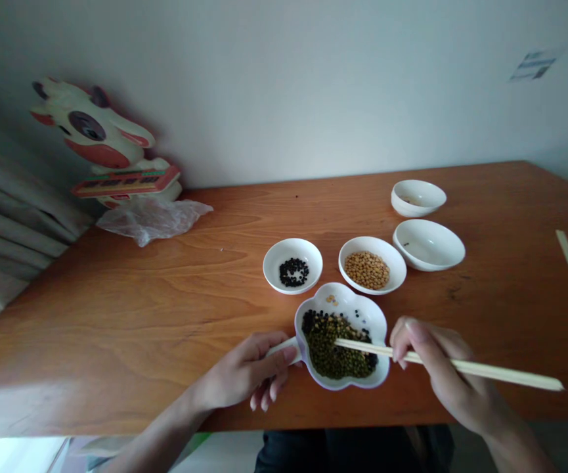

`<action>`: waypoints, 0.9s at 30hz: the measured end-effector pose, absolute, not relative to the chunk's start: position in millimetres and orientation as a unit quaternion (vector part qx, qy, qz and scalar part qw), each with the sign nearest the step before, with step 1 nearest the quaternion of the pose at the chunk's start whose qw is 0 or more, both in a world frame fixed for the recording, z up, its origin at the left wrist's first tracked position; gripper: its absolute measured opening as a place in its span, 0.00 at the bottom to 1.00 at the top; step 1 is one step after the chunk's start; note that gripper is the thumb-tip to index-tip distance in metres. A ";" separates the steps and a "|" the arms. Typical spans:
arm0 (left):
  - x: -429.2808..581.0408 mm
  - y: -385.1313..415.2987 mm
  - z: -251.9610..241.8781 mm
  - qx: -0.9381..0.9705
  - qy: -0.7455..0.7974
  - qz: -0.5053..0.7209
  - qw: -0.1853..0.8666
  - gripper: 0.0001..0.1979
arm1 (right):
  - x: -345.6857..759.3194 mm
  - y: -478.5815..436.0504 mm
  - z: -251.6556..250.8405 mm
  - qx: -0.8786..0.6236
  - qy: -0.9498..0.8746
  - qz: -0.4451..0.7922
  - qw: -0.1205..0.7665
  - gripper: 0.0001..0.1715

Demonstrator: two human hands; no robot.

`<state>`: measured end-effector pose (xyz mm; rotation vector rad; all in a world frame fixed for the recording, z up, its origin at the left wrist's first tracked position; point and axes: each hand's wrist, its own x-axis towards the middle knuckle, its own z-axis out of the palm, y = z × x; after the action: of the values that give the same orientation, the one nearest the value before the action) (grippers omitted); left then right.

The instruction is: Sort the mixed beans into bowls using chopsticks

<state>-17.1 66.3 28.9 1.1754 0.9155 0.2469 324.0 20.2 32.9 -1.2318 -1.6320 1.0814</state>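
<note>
At near edge of wooden table (116,315): glossy white scalloped ceramic dish (365,315) w/ short handle holds small round green mung beans (335,355) mixed w/ black beans (310,322). L hand (244,371): fingers (268,387) curled round handle, gripping. R hand (441,371): fingers (412,332) pinch pale smooth wooden chopsticks (480,366), tips together over mix; contact w/ beans unclear. Just beyond dish: round white bowl (276,259) w/ black beans (293,272); round white bowl (396,269) w/ tan soybeans (366,270). Farther R: shallow white bowl (436,253), small white bowl (419,200).

Chopsticks (480,368), mixed beans (335,348) — white dish (370,320), left hand (244,371)
</note>
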 end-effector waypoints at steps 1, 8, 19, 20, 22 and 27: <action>-16.7 64.5 29.2 0.524 0.421 0.125 0.730 0.27 | 325.0 21.3 34.7 -0.494 -0.643 0.408 0.420 0.25; -13.0 33.9 37.1 0.462 0.433 0.126 0.764 0.27 | 339.1 -0.8 45.6 -0.488 -0.625 0.359 0.493 0.26; 6.9 6.7 29.2 0.500 0.461 0.154 0.717 0.30 | 347.4 -17.9 53.5 -0.519 -0.580 0.292 0.555 0.27; 2.5 1.9 29.8 0.502 0.463 0.150 0.715 0.30 | 347.9 -18.5 53.2 -0.520 -0.578 0.290 0.559 0.27; -5.0 -6.1 32.1 0.506 0.467 0.153 0.709 0.31 | 347.1 -18.5 53.3 -0.518 -0.585 0.288 0.554 0.26; -5.1 -9.7 31.7 0.480 0.490 0.187 0.703 0.30 | 338.5 -13.6 56.7 -0.515 -0.588 0.291 0.551 0.27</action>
<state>-5.1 -9.7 31.7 1.0679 1.0913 0.4155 338.5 -13.6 56.7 -1.2191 -1.3911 0.6892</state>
